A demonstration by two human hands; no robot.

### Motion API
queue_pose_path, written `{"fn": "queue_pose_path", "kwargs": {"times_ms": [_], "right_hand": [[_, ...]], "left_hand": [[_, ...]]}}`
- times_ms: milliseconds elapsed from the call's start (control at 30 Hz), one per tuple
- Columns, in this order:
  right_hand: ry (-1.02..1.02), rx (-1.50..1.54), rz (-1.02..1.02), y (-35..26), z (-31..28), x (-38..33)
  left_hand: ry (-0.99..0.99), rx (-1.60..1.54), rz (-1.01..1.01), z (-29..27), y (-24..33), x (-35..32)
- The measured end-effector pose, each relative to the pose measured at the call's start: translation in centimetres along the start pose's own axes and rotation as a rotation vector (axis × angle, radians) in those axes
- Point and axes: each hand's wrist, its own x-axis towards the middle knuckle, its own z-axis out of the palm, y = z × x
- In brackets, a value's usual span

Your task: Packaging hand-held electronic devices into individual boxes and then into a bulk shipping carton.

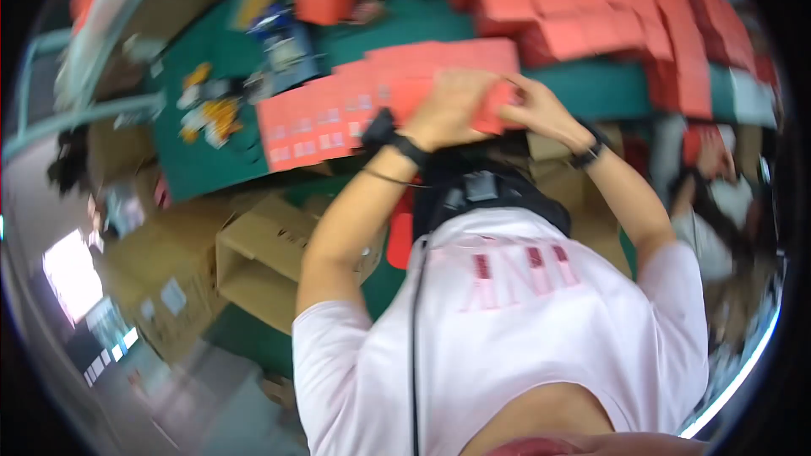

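Observation:
A small red box (pixel 500 101) is between my two hands at the near edge of the green table (pixel 182 173). My left hand (pixel 452 105) lies over its left side, fingers bent and blurred by motion. From the right, my right hand (pixel 545 108) curls thumb and fingers around the box. Just left of my hands, rows of red boxes (pixel 308 122) with small pale labels lie side by side. Behind my hands more red boxes (pixel 473 55) continue the row. A dark strap is on each of my wrists.
Stacked red boxes (pixel 583 13) fill the table's back right. Farther left lie a blue packet (pixel 287 55) and yellow and white small items (pixel 211 114). Open cardboard cartons (pixel 262 257) stand below the table at left. Another person's hand (pixel 716 156) shows at the right.

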Motion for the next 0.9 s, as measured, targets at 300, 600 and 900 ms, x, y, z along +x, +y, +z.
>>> {"fn": "queue_pose_path", "kwargs": {"times_ms": [300, 600, 900], "right_hand": [[0.148, 0.347, 0.128, 2.9, -0.3, -1.4], [0.265, -1.014, -0.693, 0.2, -0.6, -1.3], [-0.197, -0.419, -0.226, -0.5, 0.6, -1.2]], "left_hand": [[-0.094, 0.007, -0.058, -0.7, 0.3, 0.7], [-0.027, -0.091, -0.233, -2.5, 1.1, 0.1], [-0.041, -0.004, -0.178, -2.7, 0.2, -0.7]]}}
